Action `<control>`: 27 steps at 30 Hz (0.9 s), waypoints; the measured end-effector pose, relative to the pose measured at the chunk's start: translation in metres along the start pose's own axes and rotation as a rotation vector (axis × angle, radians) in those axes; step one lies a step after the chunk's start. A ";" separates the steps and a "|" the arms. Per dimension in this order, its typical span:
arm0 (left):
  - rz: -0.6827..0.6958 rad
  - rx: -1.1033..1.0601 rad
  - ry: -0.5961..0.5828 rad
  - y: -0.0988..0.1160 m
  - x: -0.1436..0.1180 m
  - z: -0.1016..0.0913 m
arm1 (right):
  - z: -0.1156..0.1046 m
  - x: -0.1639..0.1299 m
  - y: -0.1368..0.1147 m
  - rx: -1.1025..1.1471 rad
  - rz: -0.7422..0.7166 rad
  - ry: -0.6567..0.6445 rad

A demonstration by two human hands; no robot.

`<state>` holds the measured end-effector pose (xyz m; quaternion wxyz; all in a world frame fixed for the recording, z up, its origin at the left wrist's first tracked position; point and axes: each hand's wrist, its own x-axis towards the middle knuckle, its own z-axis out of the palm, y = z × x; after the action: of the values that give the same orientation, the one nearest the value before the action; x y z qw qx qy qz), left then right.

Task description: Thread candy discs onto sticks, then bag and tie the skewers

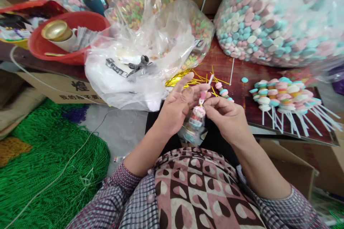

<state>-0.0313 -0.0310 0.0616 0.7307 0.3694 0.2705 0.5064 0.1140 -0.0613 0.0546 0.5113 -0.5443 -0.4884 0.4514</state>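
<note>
A marshmallow skewer (pixel 197 120) in a clear wrapper hangs in front of my lap, its stick end pointing up and a pink tag at the wrapper's neck. My right hand (pixel 227 112) pinches that neck between thumb and fingertips. On the other side, my left hand (pixel 178 105) is spread, its index finger raised and other fingertips reaching behind the stick and tag. Whether those fingers bear on the skewer is partly hidden. Gold twist ties (pixel 188 78) lie scattered just beyond my hands. Close by is a short unwrapped marshmallow skewer (pixel 224 92).
Unwrapped marshmallow skewers (pixel 285 94) are piled at the table's right. Behind stand a large bag of marshmallows (pixel 258 21) and an open bag of ring-shaped candies (pixel 139 10). A red basin (pixel 72 57) sits left. Green cords (pixel 53 164) heap on the floor.
</note>
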 end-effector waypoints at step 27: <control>0.368 0.879 -0.238 -0.062 -0.020 0.011 | -0.047 -0.045 0.059 0.407 0.169 0.075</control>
<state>0.0037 -0.0661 0.0179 0.4298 0.7397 0.3036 0.4194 0.1594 -0.1117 -0.0018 0.5887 -0.4854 -0.3205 0.5614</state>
